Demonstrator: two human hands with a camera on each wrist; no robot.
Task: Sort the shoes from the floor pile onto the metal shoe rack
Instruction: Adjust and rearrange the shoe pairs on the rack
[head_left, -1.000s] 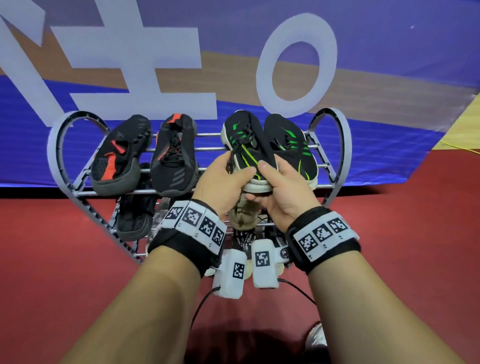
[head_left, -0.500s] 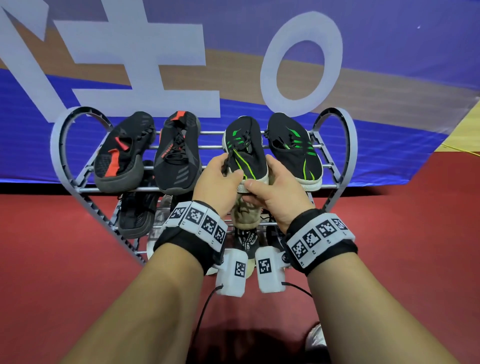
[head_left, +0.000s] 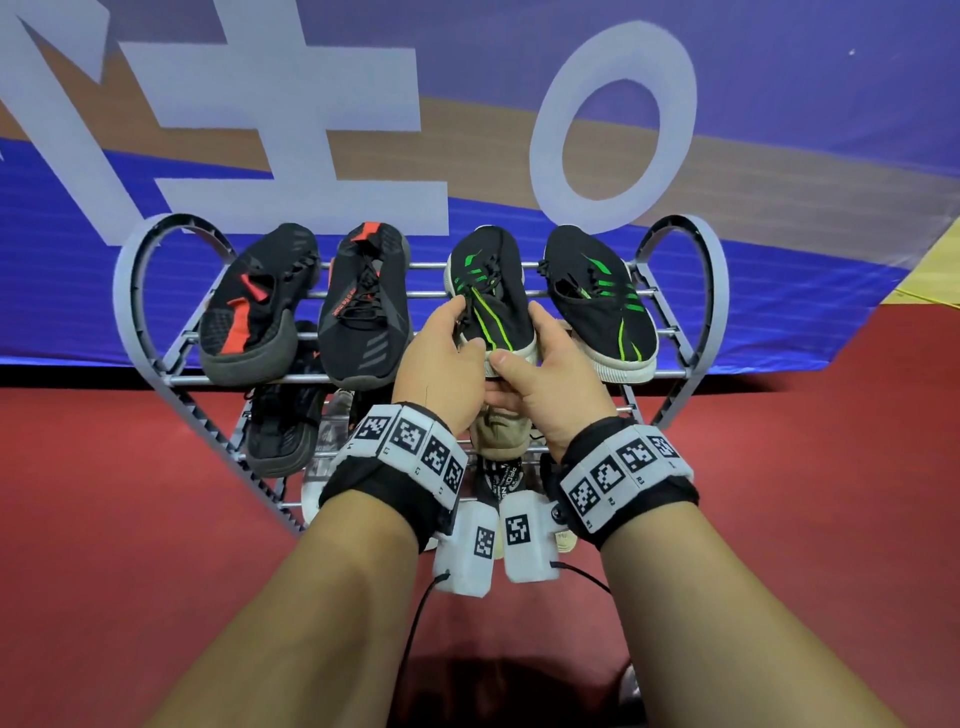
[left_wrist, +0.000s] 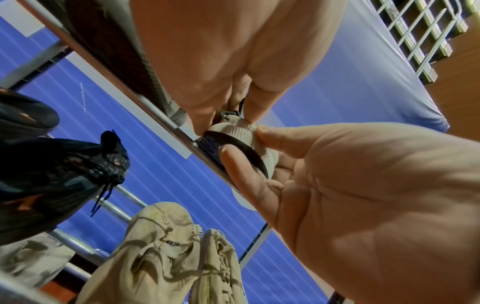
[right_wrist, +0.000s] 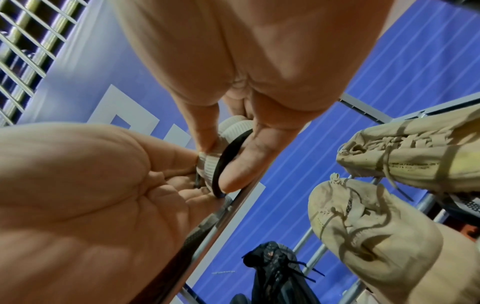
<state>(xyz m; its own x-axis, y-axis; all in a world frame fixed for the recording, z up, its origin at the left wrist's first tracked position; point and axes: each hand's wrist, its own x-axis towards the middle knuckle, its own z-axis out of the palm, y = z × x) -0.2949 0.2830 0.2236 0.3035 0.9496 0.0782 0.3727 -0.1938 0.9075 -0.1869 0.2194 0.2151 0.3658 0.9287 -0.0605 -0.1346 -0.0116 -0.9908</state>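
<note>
Both hands up at the top shelf of the metal shoe rack, closed round the toe end of one black shoe with green stripes. Left hand gripping that shoe's left side near the laces, thumb on the upper. Right hand pinching the white sole rim at the toe, thumb on top and fingers curled beneath; from the left wrist view, right-hand fingers pressed on the dark underside of the sole and the ribbed white toe cap squeezed between the two hands, right against the front rail. Shoe itself lying toe-forward across the top bars, heel toward the blue banner.

Just beside it on the right, its matching green-striped shoe, resting on the same shelf, toe at the front rail. On the left half of that shelf, a black shoe with red patches tilted on its side, and next to it a black laced shoe with a red heel tab. On the lower shelf, a dark shoe at the left and a pair of beige shoes toward the middle, largely hidden behind the wrists in the head view. Rack standing on a red floor, heart-shaped side frames at either end
</note>
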